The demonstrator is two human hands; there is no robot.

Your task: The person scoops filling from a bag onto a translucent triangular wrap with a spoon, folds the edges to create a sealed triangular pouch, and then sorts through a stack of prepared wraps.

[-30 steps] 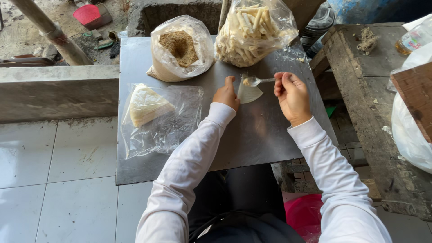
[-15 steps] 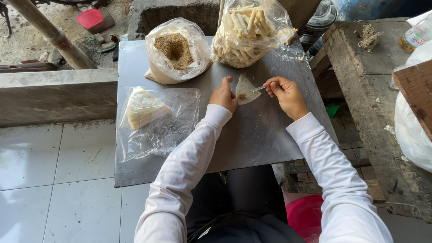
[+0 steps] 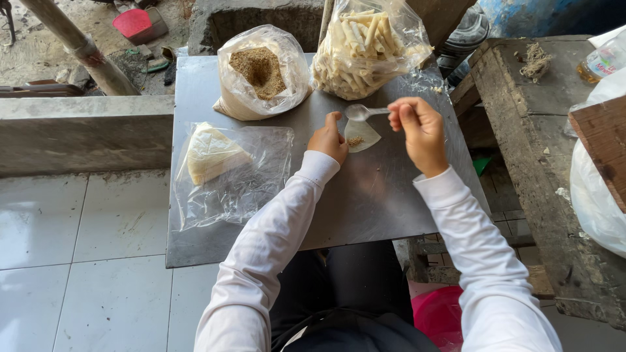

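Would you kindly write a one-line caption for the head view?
Left hand pins a wrapper bearing filling while the right hand holds a spoon above it.

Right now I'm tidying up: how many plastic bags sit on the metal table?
3. The bag of brown filling at the far edge, the bag of rolled sticks right of it, and the flat bag of wrappers nearer, on the left. None seems hidden.
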